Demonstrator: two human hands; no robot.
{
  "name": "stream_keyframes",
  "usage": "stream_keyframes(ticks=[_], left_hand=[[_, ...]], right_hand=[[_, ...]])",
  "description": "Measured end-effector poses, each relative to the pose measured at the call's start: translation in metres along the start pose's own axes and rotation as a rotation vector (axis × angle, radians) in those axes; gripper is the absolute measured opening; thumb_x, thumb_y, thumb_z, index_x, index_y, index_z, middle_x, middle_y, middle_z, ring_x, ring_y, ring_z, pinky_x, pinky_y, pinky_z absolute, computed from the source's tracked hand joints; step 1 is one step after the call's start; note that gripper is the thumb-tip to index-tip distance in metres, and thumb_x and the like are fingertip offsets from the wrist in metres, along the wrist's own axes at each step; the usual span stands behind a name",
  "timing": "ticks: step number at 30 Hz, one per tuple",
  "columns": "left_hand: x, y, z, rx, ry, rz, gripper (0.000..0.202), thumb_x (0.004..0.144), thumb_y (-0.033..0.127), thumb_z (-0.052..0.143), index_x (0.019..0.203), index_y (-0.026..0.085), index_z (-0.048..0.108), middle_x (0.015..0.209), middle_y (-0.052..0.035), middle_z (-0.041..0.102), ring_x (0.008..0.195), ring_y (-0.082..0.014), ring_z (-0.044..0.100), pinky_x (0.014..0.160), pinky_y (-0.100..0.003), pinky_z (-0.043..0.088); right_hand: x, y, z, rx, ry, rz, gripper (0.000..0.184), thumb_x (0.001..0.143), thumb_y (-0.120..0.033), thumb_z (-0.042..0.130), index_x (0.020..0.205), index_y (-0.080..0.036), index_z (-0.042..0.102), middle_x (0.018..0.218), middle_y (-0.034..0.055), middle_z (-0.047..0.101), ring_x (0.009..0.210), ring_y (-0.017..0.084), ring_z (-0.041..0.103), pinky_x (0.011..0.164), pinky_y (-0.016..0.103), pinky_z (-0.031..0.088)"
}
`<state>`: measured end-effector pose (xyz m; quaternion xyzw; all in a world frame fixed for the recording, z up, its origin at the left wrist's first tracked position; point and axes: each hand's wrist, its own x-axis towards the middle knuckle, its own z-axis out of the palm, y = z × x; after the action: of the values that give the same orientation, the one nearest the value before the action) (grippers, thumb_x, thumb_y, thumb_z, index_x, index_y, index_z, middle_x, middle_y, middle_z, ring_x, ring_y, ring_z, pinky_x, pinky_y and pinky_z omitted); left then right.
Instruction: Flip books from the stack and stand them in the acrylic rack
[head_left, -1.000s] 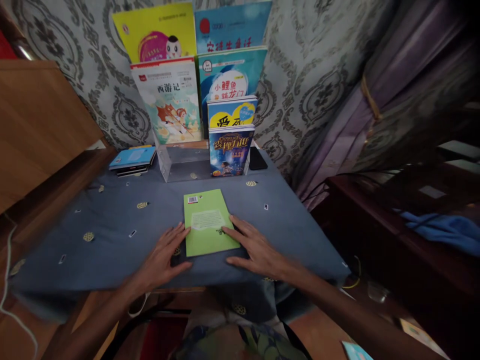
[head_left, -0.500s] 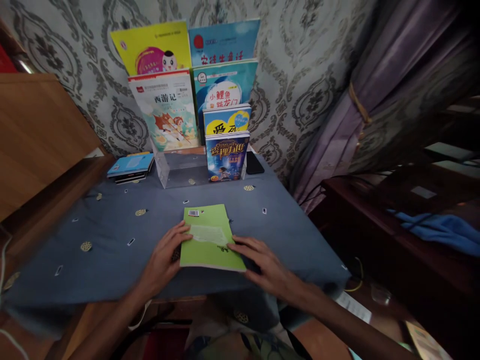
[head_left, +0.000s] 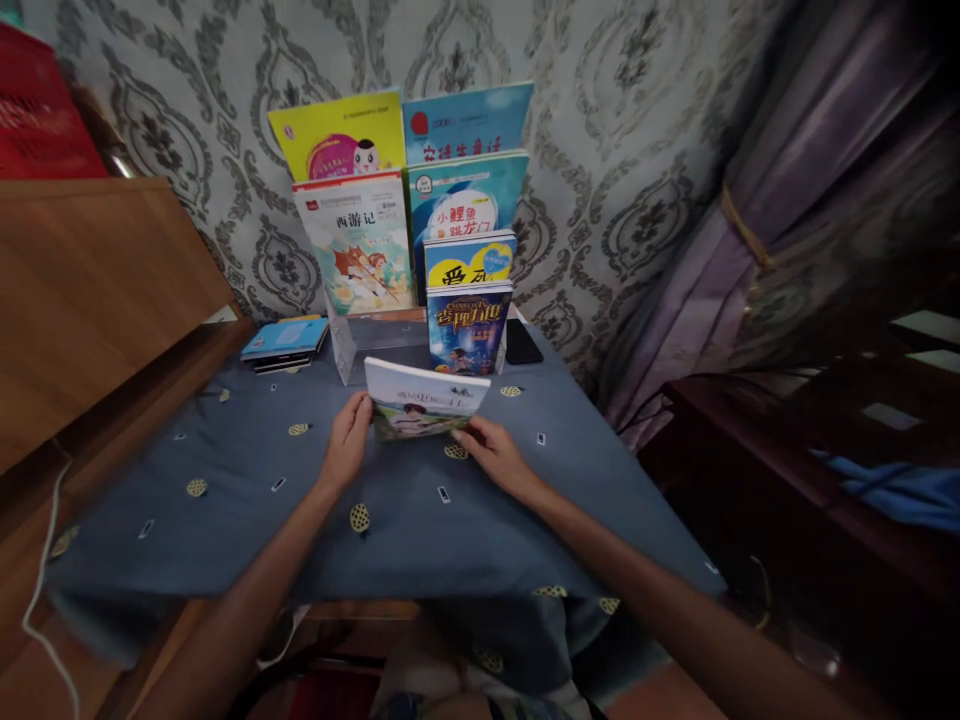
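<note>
My left hand (head_left: pixel 348 436) and my right hand (head_left: pixel 496 456) grip a thin book (head_left: pixel 421 402) by its left edge and lower right corner. Its picture cover faces me, tilted back, with a pale top and a figure on green ground. The book is raised just in front of a clear stand (head_left: pixel 343 350), covering part of its front. Upright in that stand are a dark blue book (head_left: pixel 469 335), a yellow-and-blue book (head_left: pixel 442 262), a teal book (head_left: pixel 465 195), a white-covered book (head_left: pixel 360 245), a yellow book (head_left: pixel 330 125) and a blue book (head_left: pixel 480 115).
A small stack of books (head_left: pixel 285 340) lies left of the stand, and a black phone (head_left: pixel 523 342) lies to its right. A wooden panel (head_left: pixel 90 300) borders the table (head_left: pixel 405 550) on the left. Purple curtains (head_left: pixel 697 250) hang at the right, above dark furniture (head_left: pixel 750 480).
Both hands have lifted the book off the near part of the table and moved it toward the stand. Its green back cover faced up before; now its picture cover shows. The view has shifted slightly.
</note>
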<state>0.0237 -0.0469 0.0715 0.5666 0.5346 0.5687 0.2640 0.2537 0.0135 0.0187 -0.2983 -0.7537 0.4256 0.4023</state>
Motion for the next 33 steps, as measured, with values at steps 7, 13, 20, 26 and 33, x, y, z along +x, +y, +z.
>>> stream_keyframes(ticks=[7, 13, 20, 26, 33], left_hand=[[0.009, -0.028, 0.002, -0.143, 0.059, -0.090, 0.035, 0.093, 0.047, 0.049, 0.110, 0.019, 0.062, 0.103, -0.0057, 0.072, 0.090, -0.0188, 0.068, 0.074, -0.027, 0.055], [0.018, -0.045, 0.001, 0.015, 0.115, -0.120, 0.032, 0.094, 0.038, 0.042, 0.116, 0.019, 0.056, 0.099, -0.0055, 0.071, 0.081, -0.0178, 0.067, 0.069, -0.028, 0.054], [0.015, -0.060, -0.009, 0.763, -0.092, 0.007, 0.014, 0.090, 0.022, 0.051, 0.092, 0.019, 0.063, 0.088, -0.0076, 0.067, 0.087, -0.0251, 0.065, 0.080, -0.037, 0.051], [0.012, -0.040, 0.001, 1.032, -0.195, 0.033, 0.025, 0.095, 0.020, 0.048, 0.114, 0.016, 0.063, 0.110, -0.0134, 0.066, 0.107, -0.0287, 0.061, 0.089, -0.039, 0.050], [0.014, -0.030, 0.012, 1.150, -0.254, -0.052, 0.029, 0.098, 0.019, 0.045, 0.118, 0.015, 0.065, 0.114, -0.0141, 0.065, 0.107, -0.0269, 0.063, 0.091, -0.036, 0.049]], right_hand=[[0.015, -0.006, -0.003, 0.030, 0.081, 0.028, 0.035, 0.091, -0.051, 0.053, 0.096, -0.020, 0.069, 0.088, 0.0041, 0.072, 0.082, 0.021, 0.066, 0.077, 0.034, 0.055], [0.016, -0.014, 0.003, 0.081, 0.089, 0.133, 0.036, 0.087, -0.055, 0.057, 0.082, -0.020, 0.063, 0.064, -0.0017, 0.062, 0.054, 0.014, 0.054, 0.052, 0.026, 0.044], [0.016, -0.007, -0.002, -0.350, -0.035, 0.317, 0.019, 0.083, -0.028, 0.061, 0.066, -0.021, 0.059, 0.054, -0.0021, 0.062, 0.048, 0.014, 0.057, 0.051, 0.025, 0.040], [0.016, -0.006, -0.003, -0.474, -0.006, 0.280, 0.008, 0.082, -0.019, 0.062, 0.084, -0.021, 0.069, 0.073, 0.0008, 0.073, 0.067, 0.017, 0.067, 0.061, 0.024, 0.046], [0.022, 0.002, 0.003, -0.499, 0.044, 0.234, 0.029, 0.081, -0.009, 0.060, 0.104, -0.020, 0.072, 0.090, 0.0034, 0.075, 0.079, 0.017, 0.069, 0.074, 0.025, 0.051]])
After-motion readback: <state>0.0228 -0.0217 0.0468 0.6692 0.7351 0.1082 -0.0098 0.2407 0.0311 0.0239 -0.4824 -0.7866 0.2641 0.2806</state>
